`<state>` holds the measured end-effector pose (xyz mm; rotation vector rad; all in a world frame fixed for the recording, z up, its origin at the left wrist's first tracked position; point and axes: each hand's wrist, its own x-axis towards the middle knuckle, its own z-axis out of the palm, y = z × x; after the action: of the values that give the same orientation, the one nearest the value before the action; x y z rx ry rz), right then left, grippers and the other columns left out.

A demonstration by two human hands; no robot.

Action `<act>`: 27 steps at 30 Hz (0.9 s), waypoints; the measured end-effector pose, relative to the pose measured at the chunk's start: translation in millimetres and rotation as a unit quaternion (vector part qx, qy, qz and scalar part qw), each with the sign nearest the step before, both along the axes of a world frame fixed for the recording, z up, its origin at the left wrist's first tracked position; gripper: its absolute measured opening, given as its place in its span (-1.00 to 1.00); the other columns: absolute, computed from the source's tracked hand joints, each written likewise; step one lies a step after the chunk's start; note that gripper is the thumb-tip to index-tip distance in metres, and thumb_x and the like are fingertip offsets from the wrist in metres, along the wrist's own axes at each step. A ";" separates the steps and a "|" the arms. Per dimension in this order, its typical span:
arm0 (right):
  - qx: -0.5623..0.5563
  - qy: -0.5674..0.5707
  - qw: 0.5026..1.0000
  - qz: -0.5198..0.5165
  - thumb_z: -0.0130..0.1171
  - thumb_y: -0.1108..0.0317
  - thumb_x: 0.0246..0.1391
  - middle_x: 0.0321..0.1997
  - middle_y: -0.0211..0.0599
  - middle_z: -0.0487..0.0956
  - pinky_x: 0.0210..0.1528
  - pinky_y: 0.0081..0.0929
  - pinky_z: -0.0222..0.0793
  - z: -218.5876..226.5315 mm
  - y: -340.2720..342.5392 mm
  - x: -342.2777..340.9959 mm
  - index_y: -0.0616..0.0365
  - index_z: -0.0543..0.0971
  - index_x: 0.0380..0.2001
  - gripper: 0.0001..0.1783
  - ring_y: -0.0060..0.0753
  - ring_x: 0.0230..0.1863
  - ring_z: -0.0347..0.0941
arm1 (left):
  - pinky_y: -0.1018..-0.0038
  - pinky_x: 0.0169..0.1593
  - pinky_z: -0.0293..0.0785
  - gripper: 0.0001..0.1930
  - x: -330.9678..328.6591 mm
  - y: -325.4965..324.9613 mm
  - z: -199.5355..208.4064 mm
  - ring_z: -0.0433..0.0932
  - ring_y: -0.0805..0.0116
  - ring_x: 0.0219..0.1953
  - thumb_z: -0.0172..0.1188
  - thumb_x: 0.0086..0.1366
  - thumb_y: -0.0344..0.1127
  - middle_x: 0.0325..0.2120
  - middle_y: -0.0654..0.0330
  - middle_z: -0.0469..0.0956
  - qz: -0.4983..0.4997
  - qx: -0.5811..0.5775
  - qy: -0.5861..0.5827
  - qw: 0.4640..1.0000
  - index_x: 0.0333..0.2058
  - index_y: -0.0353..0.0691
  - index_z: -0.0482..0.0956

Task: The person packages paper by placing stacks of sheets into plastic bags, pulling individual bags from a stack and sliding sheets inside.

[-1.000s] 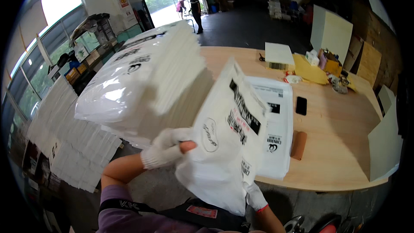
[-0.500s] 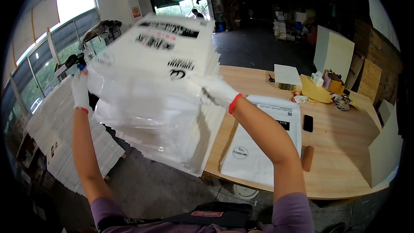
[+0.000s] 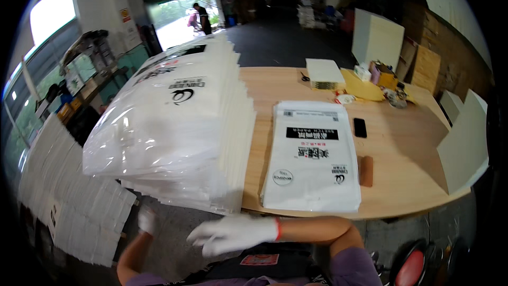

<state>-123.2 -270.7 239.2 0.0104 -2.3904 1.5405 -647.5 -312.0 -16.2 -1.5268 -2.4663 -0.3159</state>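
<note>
A tall stack of white paper packs in clear, printed plastic bags stands on the left of the wooden table. Beside it, on the right, lies a low pile of flat white printed bags. My right hand, in a white glove with a red cuff, is held across my body in front of the table, fingers extended and holding nothing. My left hand, also gloved in white, hangs low below the tall stack's near left side; its fingers are blurred. Neither hand touches the packs.
A lower stack of wrapped white packs stands at the left. On the table are a black phone, a brown block, a white box and scissors. A red-seated stool stands at lower right.
Both hands have let go of the raised pack and come down toward my body. That pack now rests on top of the tall stack. The view has shifted, showing the flat bags uncovered.
</note>
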 end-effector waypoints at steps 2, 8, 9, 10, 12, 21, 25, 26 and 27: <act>-0.061 -0.012 0.997 0.047 0.10 0.04 0.20 -0.07 -0.17 0.57 -0.02 -0.28 0.39 -18.3 -27.6 -20.2 0.11 0.51 0.01 -0.55 -0.20 -0.05 0.51 | 0.27 -0.05 0.49 -0.66 149.8 -14.1 19.9 0.58 0.10 -0.15 0.19 0.20 -0.08 -0.13 0.00 0.59 -0.160 -0.365 -0.238 0.886 -0.15 -0.16 0.63; -0.359 -0.059 0.902 0.231 0.17 0.12 0.12 -0.71 -0.39 0.48 -0.65 -0.50 0.28 -8.9 -34.8 -71.4 0.15 0.59 -0.43 -0.71 -0.58 -0.71 0.40 | 0.31 0.01 0.44 -0.68 341.1 18.9 -38.3 0.55 0.19 -0.07 0.18 0.22 -0.19 -0.10 0.07 0.57 -0.462 -0.383 -0.417 0.683 -0.07 -0.13 0.57; -0.304 -0.059 0.927 0.210 0.20 0.14 0.09 -0.66 -0.36 0.52 -0.58 -0.47 0.34 -0.2 -33.9 -80.7 0.20 0.58 -0.43 -0.70 -0.52 -0.62 0.45 | 0.31 0.01 0.44 -0.68 369.9 31.8 -27.3 0.55 0.19 -0.07 0.18 0.23 -0.19 -0.10 0.07 0.56 -0.512 -0.384 -0.406 0.653 -0.06 -0.13 0.57; -0.327 0.004 0.923 0.201 0.18 0.24 0.08 -0.52 -0.09 0.54 -0.43 -0.37 0.36 21.9 -44.8 -81.2 0.32 0.57 -0.39 -0.71 -0.33 -0.47 0.48 | 0.31 0.01 0.44 -0.68 393.0 40.1 -17.2 0.55 0.19 -0.07 0.18 0.23 -0.20 -0.09 0.07 0.56 -0.554 -0.382 -0.397 0.624 -0.06 -0.13 0.56; -0.252 0.166 0.934 0.192 0.16 0.32 0.09 -0.37 0.13 0.58 -0.28 -0.29 0.38 35.1 -55.6 -90.0 0.42 0.58 -0.34 -0.71 -0.15 -0.33 0.50 | 0.32 0.02 0.43 -0.69 440.8 52.3 2.9 0.54 0.19 -0.07 0.17 0.24 -0.22 -0.09 0.08 0.56 -0.637 -0.380 -0.371 0.559 -0.05 -0.12 0.55; -0.174 0.023 0.981 0.083 0.11 0.15 0.22 0.05 -0.13 0.54 0.04 -0.34 0.37 3.3 -37.9 82.9 0.22 0.54 -0.05 -0.61 -0.15 0.05 0.48 | 0.34 0.02 0.42 -0.69 510.3 86.5 81.9 0.53 0.20 -0.06 0.15 0.27 -0.28 -0.08 0.10 0.53 -0.723 -0.328 -0.405 0.453 -0.01 -0.12 0.50; -0.271 0.011 0.959 -0.083 0.20 0.36 0.17 0.04 -0.21 0.56 0.12 -0.41 0.34 -29.4 -74.4 176.9 0.27 0.53 -0.03 -0.67 -0.33 0.07 0.46 | 0.40 -0.02 0.41 -0.71 548.3 98.9 230.2 0.52 0.20 -0.10 0.17 0.28 -0.26 -0.14 0.08 0.54 -0.769 -0.123 -0.442 0.445 -0.06 -0.22 0.54; -0.297 0.050 0.944 -0.136 0.16 0.34 0.20 0.01 -0.26 0.57 0.08 -0.49 0.36 -42.4 -77.4 199.2 0.27 0.52 -0.01 -0.66 -0.44 0.04 0.47 | 0.39 -0.02 0.41 -0.70 566.3 97.9 263.6 0.52 0.19 -0.08 0.17 0.27 -0.26 -0.14 0.06 0.54 -0.809 -0.063 -0.458 0.362 -0.06 -0.25 0.54; -0.321 0.086 0.924 -0.188 0.13 0.32 0.23 -0.02 -0.30 0.59 0.05 -0.56 0.38 -53.3 -80.9 220.1 0.27 0.52 0.01 -0.66 -0.55 0.01 0.47 | 0.39 -0.02 0.42 -0.70 584.9 95.7 291.4 0.52 0.19 -0.09 0.17 0.28 -0.26 -0.15 0.05 0.55 -0.832 -0.040 -0.471 0.291 -0.06 -0.26 0.54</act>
<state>97.0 -351.6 185.9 -0.4081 -1.5427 1.9377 -62.6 -216.2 275.2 -3.7661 0.6141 -1.5744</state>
